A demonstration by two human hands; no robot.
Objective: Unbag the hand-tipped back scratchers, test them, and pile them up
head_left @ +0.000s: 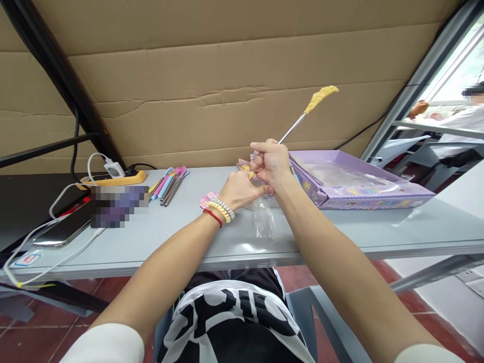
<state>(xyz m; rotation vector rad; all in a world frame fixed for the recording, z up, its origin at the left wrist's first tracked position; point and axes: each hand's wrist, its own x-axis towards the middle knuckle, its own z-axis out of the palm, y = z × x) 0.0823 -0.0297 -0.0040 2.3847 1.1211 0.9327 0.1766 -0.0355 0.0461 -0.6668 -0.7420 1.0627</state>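
Note:
A telescopic back scratcher [292, 129] slants up to the right, with a metal rod and a yellow claw-like head. My right hand [270, 164] is closed around its rod. Lower down, my left hand [240, 190] is closed on the yellow end of the same back scratcher, close against my right wrist. Both hands are just above the desk, and my fingers hide part of the rod. A clear plastic wrapper [263, 219] lies beneath them. Behind my left hand, a small pinkish packet [242, 163] is partly hidden.
Several coloured sticks with metal shafts [172, 184] lie left on the grey desk [159, 242]. A purple box [372, 201] holding clear plastic stands right. Far left are a phone [64, 229], cables and a yellow power strip [132, 178]. Cardboard [212, 75] backs the desk. Another person sits far right.

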